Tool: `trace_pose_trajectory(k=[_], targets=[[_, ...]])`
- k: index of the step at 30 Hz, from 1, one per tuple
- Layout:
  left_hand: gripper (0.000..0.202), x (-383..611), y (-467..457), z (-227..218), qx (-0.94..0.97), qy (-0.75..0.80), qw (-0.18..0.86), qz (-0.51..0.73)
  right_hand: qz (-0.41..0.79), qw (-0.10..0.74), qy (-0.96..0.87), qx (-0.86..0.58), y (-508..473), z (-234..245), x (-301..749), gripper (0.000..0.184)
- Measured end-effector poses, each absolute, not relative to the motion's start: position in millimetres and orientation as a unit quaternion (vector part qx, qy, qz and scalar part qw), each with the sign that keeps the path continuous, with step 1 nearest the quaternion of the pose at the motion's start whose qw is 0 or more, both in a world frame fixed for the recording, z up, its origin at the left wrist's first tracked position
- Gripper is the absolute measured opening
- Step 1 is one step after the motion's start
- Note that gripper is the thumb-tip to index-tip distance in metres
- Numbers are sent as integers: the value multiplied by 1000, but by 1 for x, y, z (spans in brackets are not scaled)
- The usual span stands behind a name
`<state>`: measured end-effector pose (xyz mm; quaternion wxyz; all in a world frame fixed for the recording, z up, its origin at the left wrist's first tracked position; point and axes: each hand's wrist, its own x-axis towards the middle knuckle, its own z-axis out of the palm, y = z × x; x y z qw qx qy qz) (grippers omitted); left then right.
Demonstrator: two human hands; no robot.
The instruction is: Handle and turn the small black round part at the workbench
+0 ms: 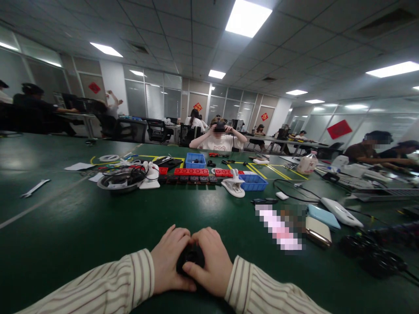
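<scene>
My left hand (168, 259) and my right hand (211, 261) rest together on the green table (81, 226) near its front edge. Both are curled around a small black object (190, 258) held between them; I cannot make out what it is. Striped sleeves cover both forearms. Farther back on the table lie a row of red and black blocks (193, 174), two blue bins (195, 160) (253, 182), a white clamp-like tool (234, 185) and a metal bowl (120, 179) with black cables.
A wrench (34, 188) lies at the left. Phones and white devices (340, 212) with cables sit at the right. A person (218, 137) sits across the table, others work at the right and at far desks.
</scene>
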<state>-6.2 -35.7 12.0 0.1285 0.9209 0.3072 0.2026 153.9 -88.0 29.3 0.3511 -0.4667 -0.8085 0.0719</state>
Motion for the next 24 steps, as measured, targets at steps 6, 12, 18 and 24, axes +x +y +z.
trace_pose_trajectory(k=[6,12,18,24], targets=[[32,-5,-32,20,921,288,202,169,79,325,-832,-442,-87,30,153,14],[30,-9,-19,16,936,199,247,150,99,367,-864,-331,-87,34,152,26],[28,-8,-19,15,946,192,215,151,90,392,-869,-287,-89,40,153,29],[65,-11,-22,17,929,245,208,183,74,390,-834,-383,-93,41,154,30]])
